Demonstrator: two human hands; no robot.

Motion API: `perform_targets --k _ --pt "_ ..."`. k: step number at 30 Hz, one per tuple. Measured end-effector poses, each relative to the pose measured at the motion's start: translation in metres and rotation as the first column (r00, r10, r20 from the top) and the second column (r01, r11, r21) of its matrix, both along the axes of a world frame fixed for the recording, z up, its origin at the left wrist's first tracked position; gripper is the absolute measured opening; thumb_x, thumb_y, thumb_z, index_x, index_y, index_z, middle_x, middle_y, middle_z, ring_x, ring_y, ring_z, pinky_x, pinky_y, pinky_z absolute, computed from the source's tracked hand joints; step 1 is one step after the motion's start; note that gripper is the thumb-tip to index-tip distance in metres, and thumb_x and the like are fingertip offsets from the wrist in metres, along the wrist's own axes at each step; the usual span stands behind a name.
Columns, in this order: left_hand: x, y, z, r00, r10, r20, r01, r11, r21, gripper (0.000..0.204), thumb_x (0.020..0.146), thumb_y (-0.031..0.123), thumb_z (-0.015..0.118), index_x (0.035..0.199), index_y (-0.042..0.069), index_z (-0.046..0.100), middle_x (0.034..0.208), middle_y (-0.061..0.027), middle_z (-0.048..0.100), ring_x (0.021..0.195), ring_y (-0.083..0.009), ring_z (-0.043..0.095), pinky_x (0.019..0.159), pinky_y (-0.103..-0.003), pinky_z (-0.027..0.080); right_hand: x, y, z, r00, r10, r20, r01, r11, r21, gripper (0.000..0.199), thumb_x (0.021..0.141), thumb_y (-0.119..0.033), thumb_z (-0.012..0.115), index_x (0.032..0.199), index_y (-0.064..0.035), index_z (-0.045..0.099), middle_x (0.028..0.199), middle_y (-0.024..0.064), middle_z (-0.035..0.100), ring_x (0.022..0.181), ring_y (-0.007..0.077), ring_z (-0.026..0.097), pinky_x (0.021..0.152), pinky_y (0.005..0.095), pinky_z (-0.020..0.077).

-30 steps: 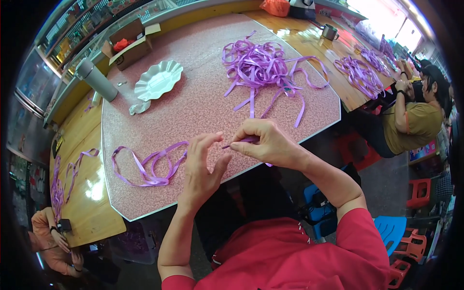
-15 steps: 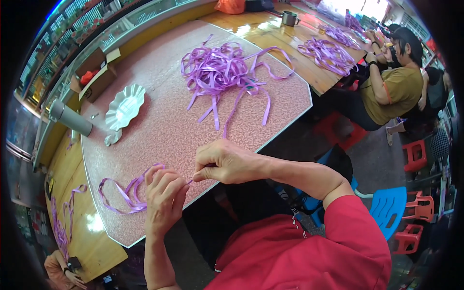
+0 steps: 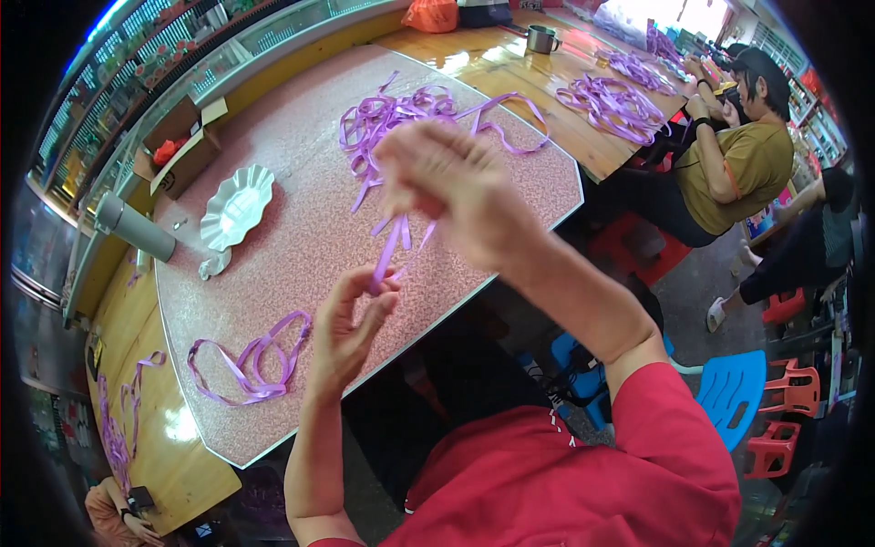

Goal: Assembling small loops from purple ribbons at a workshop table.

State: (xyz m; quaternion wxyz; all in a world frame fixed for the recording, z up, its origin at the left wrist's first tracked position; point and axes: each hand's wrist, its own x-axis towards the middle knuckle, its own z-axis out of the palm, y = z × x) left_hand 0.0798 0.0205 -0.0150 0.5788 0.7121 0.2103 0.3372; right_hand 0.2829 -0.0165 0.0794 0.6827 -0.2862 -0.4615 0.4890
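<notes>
Above the near edge of the pink speckled desk, both hands work one purple ribbon strip. Left hand sits low, approx. 7 o'clock from frame centre, fingers curled w/ thumb and fingertips pinched on the strip's lower end. Right hand is raised at approx. 12 o'clock from the left hand, motion-blurred; it looks closed round the strip's upper end, but exact finger grip can't be made out. Strip runs taut-ish between the two hands, a couple of loose tails hanging beside it — off the desk surface.

On the desk at 9 o'clock from the left hand: a small looped bunch of purple ribbon, lying flat, near the desk's front edge. At 12 o'clock, behind the right hand: a big tangled ribbon pile. At 10 o'clock: a silver scalloped foil plate, w/ a grey cylinder lying just beyond it and an open cardboard box further back.

At 2 o'clock, a wooden desk carries more ribbon heaps and a metal mug; a seated person in an olive shirt works there. Blue plastic stool at 4 o'clock, on the floor.
</notes>
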Motion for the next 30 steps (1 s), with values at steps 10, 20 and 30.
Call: perform_targets --k 10,20,30 --pt "-0.083 0.019 0.002 0.985 0.051 -0.165 -0.09 0.966 -0.242 0.016 0.096 0.013 0.066 0.1 -0.002 0.067 0.08 -0.0018 0.064 0.073 -0.0097 0.061 0.07 -0.024 0.049 0.121 0.023 -0.06 0.923 -0.338 -0.184 0.305 0.934 -0.187 0.018 0.096 -0.021 0.067 0.101 -0.0038 0.065 0.079 -0.0009 0.059 0.066 0.0069 0.055 0.065 0.0276 0.0498" --pt "-0.134 0.014 0.022 0.89 0.135 -0.436 -0.255 0.939 -0.23 0.014 0.094 0.015 0.067 0.098 0.001 0.066 0.076 0.0017 0.061 0.069 -0.0055 0.057 0.063 -0.02 0.045 0.22 0.033 -0.106 0.723 -0.488 0.489 0.668 0.676 -0.312 0.024 0.094 -0.024 0.067 0.103 -0.0008 0.068 0.087 0.0068 0.068 0.074 0.0146 0.065 0.07 0.0295 0.0548" --pt "-0.053 -0.005 0.035 0.961 -0.037 -0.276 -0.025 0.975 -0.219 0.016 0.095 0.013 0.066 0.104 -0.001 0.066 0.084 0.0003 0.063 0.074 -0.0061 0.056 0.066 -0.022 0.046 -0.023 0.0 -0.08 0.623 -0.259 0.738 0.026 0.95 0.311 0.025 0.094 -0.015 0.065 0.114 -0.0005 0.068 0.107 0.0169 0.07 0.102 0.0257 0.066 0.089 0.0371 0.0511"
